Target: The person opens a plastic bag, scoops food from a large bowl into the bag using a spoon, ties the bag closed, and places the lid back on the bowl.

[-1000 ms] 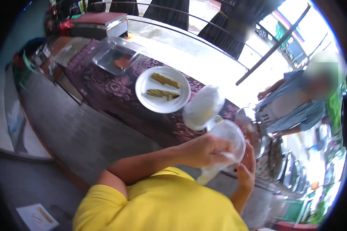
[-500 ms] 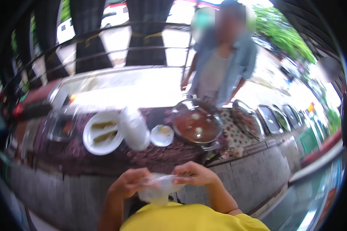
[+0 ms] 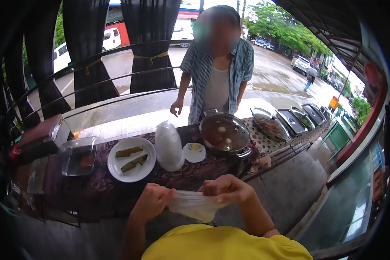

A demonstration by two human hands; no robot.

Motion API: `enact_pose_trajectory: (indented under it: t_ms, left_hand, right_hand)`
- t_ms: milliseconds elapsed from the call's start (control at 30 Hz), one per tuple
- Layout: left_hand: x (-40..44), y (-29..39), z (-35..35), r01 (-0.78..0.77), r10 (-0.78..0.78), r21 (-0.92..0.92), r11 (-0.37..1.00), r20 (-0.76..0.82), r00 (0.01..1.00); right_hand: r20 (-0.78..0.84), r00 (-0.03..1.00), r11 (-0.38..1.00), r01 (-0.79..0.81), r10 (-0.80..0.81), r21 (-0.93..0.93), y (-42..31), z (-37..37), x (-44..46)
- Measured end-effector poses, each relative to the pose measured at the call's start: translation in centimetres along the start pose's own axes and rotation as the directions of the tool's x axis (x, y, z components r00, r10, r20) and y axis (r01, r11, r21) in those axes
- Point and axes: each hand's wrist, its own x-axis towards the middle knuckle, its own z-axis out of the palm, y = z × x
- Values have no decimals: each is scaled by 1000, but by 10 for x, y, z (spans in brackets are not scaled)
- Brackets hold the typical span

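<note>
Work at the flowered table (image 3: 97,186) looks only partly done, in my judgement: one thin plastic bag (image 3: 195,207) is stretched between both hands, just before the near edge and not on the table. No knot is visible on it, and whether something is inside, I cannot tell. Left hand (image 3: 154,201) is closed, pinching one side of the bag; right hand (image 3: 227,189) is curled, thumb and fingers gripping the other side.

Counted from large to small: one table; one person (image 3: 219,84) beyond the far edge; at least four serving vessels (image 3: 292,122) in a row toward the right end; one metal pot (image 3: 224,134) near the far edge; one white plate (image 3: 136,177) left of the middle; one wrapped white bundle (image 3: 169,147) just beside it; one clear container (image 3: 70,167) near the left end; one saucer (image 3: 193,159) between bundle and pot; two greenish pieces (image 3: 133,164) on the plate.
</note>
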Motion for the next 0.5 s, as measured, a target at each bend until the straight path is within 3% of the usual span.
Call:
enact_pose_trajectory:
  t_ms: [67,100,167,267,367,433,500]
  left_hand:
    - [-8,-10,-1,117,-106,93,989,-120,987]
    - [-13,-19,1,150,-122,152,977,-182,976]
    - [-22,-29,-1,223,-164,258,940,-231,959]
    - [-30,-45,-3,34,205,548,836,-369,906]
    - [-38,-85,14,106,25,301,948,-400,916]
    - [-38,-89,22,206,-205,-23,978,-266,942]
    - [-33,-71,27,325,-348,-279,904,-35,937]
  right_hand:
    - [7,993,878,-99,115,-467,8,26,18]
    - [11,997,840,-58,76,-540,12,42,27]
    - [31,988,789,-102,152,-606,30,63,34]
    - [-20,975,753,-184,221,-632,49,89,40]
    - [-197,944,637,-325,265,-699,70,103,36]
    - [-345,897,514,-441,276,-736,89,103,24]
    - [-507,771,448,-637,385,-628,97,103,12]
